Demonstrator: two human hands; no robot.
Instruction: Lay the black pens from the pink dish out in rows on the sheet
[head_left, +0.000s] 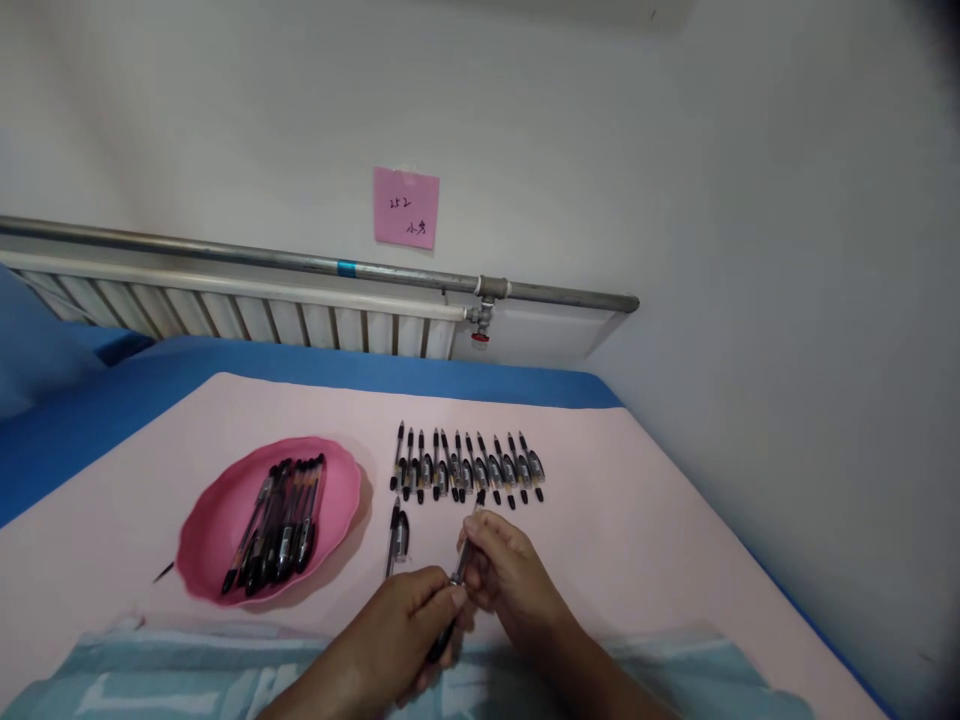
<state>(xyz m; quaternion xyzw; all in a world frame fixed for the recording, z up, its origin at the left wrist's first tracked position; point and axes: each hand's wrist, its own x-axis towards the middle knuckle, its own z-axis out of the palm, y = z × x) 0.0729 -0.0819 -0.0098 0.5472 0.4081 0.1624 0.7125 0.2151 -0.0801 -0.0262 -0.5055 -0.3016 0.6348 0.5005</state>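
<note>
Two of our hands, the left hand (411, 615) and the right hand (510, 570), pinch a clear-barrelled pen (464, 558) just this side of the lined-up pens (467, 470), its lower stretch hidden from us.

Bowl (221, 520) left of pen row (481, 472)

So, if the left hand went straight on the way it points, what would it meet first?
Probably the right hand, just ahead of the left hand; both hold the pen, though depth is unclear.
</note>
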